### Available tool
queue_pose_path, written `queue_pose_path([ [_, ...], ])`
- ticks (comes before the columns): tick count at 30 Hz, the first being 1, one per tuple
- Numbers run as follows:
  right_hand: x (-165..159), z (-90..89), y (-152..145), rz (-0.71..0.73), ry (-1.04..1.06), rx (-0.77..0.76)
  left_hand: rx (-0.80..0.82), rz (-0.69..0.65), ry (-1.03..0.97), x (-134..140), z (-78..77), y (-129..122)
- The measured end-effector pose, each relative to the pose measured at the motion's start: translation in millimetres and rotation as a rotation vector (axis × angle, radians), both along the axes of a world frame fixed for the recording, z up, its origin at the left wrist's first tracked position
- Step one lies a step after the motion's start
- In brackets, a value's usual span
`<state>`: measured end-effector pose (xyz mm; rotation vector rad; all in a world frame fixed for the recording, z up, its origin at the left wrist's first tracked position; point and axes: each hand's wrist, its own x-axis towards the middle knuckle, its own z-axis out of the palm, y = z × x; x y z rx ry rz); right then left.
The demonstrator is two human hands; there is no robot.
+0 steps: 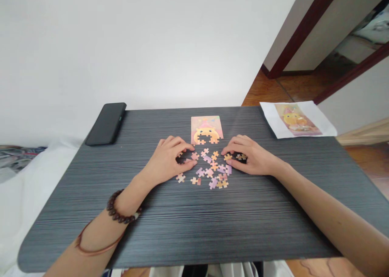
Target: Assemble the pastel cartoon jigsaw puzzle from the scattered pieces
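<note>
Several loose jigsaw puzzle pieces (209, 172) lie scattered in pink, purple and orange on the dark table, between my two hands. Just beyond them is a partly assembled puzzle (207, 127) with a yellow character in a pink hat; a gap shows in its lower middle. My left hand (172, 157) rests at the left side of the pile, thumb and fingers apart around a few pieces. On the right, my right hand (251, 153) curves with its thumb and index finger apart beside an orange puzzle piece (227, 157). Another piece lies partly under its palm.
A black phone (106, 124) lies at the table's far left. At the far right, a white paper sheet (299, 119) with a printed picture of the same character overhangs the edge. A white wall (146, 46) stands behind the dark wood-grain table (194, 224).
</note>
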<state>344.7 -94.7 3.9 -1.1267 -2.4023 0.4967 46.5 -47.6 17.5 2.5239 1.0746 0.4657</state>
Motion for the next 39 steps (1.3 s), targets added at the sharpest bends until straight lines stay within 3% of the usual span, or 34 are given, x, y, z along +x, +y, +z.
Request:
queue_pose_path([
  [8, 0, 0.5, 0, 0.005, 0.007, 0.004, -0.073, 0.027, -0.071, 1, -2.7, 2],
  [17, -1, 0.8, 1, -0.001, 0.015, 0.023, -0.027, -0.023, -0.267, 5, -4.8, -1],
  [22, -8, 1.4, 1, -0.066, 0.097, 0.185, -0.018, -0.121, -0.362, 9, -6.9, -2],
  [26, -19, 2.3, -1, -0.09, 0.156, 0.319, -0.09, -0.095, -0.371, 14, -6.5, -6],
  [39, -31, -2.9, -4, -0.062, 0.188, 0.272, -0.145, -0.087, -0.443, 24, -4.1, -14],
])
